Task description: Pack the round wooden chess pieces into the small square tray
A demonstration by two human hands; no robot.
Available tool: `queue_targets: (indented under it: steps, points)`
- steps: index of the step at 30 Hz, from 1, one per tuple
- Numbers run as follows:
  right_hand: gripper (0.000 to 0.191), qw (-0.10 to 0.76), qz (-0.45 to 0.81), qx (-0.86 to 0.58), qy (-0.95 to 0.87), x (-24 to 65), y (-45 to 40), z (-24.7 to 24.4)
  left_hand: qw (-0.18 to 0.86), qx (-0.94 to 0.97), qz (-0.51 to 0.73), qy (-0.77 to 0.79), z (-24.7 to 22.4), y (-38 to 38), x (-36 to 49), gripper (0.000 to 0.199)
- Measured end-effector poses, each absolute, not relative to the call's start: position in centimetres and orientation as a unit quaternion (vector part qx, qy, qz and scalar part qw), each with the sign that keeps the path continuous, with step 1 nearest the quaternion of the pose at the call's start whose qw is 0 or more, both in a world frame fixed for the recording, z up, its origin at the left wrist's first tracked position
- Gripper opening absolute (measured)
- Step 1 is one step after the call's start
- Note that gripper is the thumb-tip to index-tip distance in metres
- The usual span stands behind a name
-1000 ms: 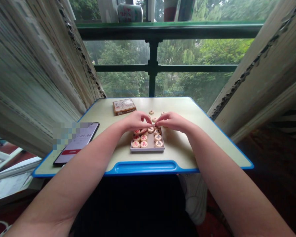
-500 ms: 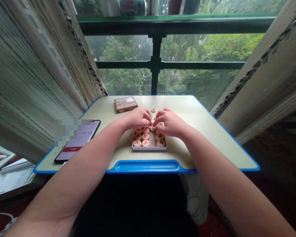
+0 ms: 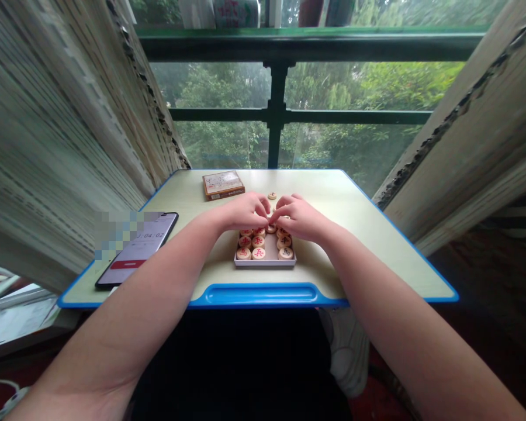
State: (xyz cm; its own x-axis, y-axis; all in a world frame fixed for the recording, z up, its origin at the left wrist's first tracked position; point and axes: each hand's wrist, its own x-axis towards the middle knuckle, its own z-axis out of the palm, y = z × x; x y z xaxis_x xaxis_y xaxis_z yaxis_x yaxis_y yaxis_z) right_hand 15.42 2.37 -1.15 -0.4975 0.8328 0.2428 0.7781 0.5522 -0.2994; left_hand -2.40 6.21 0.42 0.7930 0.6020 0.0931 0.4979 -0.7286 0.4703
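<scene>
A shallow white box point(image 3: 265, 264) holds round wooden Chinese chess pieces. Red-marked ones such as the near horse piece point(image 3: 244, 254) and soldier piece point(image 3: 258, 254) fill its left side. Black-marked ones, like the near horse piece point(image 3: 285, 254), line its right side. At the far part of the middle column lies a Chinese chess piece point(image 3: 270, 228). My left hand point(image 3: 248, 211) and my right hand point(image 3: 298, 217) meet over it, fingers bent and tips closed at its far edge. Both hands partly hide the far half of the box.
Beyond my hands another chess piece point(image 3: 272, 196) lies on the table point(image 3: 368, 251). A flat brown box point(image 3: 223, 185) is at the back left, and a phone point(image 3: 142, 248) with a lit screen lies by my left forearm. A blue pen groove point(image 3: 261, 294) runs along the near edge.
My right fingers have moved slightly left and closed in toward my left fingertips over the middle chess piece. The box has stayed in place.
</scene>
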Motion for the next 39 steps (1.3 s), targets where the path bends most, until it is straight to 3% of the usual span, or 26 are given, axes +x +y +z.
queue_targets:
  steps: [24, 31, 39]
  points:
    - [0.025, 0.189, 0.061, -0.477, -0.856, 15.5, 2.5, -1.2, 0.18, 0.925, 0.121, 0.313, 0.7, 5.8, -2.1, 0.019]
    - [0.026, 0.233, 0.069, -0.533, -0.811, 16.3, 2.9, -0.7, 0.17, 0.926, 0.114, 0.318, 0.6, 5.9, -2.2, 0.023]
    - [0.025, 0.229, 0.084, -0.561, -0.791, 16.8, 3.0, -0.3, 0.179, 0.919, 0.128, 0.327, 0.4, 6.0, -2.2, 0.024]
